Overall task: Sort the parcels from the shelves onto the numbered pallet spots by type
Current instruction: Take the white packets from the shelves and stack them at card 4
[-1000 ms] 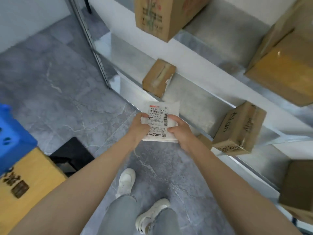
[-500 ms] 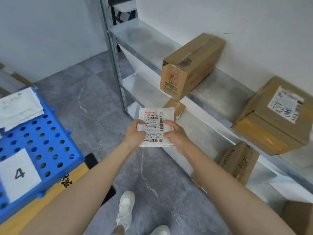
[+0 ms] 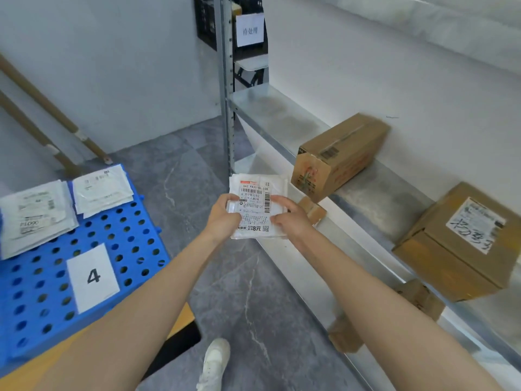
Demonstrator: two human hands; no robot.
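Observation:
I hold a flat white parcel bag (image 3: pixel 255 198) with a printed barcode label, chest-high over the grey floor. My left hand (image 3: pixel 222 217) grips its left edge and my right hand (image 3: pixel 290 218) grips its right edge. To the left lies a blue perforated pallet (image 3: pixel 132 238) with a white card marked 4 (image 3: pixel 92 277). Two flat white parcels (image 3: pixel 36 215) (image 3: pixel 103 189) rest on the pallet's far part. On the metal shelf (image 3: pixel 270 114) to the right stand a long cardboard box (image 3: pixel 338 156) and a labelled cardboard box (image 3: pixel 462 238).
Smaller cardboard boxes (image 3: pixel 313 211) (image 3: pixel 420 300) sit on the lower shelf levels. A shelf upright (image 3: pixel 227 88) rises ahead, with a paper sign (image 3: pixel 250 31) and black crates behind it. Two wooden poles (image 3: pixel 53 117) lean on the wall. My white shoe (image 3: pixel 212 362) is below.
My view has risen and swung left from the shelf's lower levels toward the blue pallet. Both hands keep the white parcel in the same grip.

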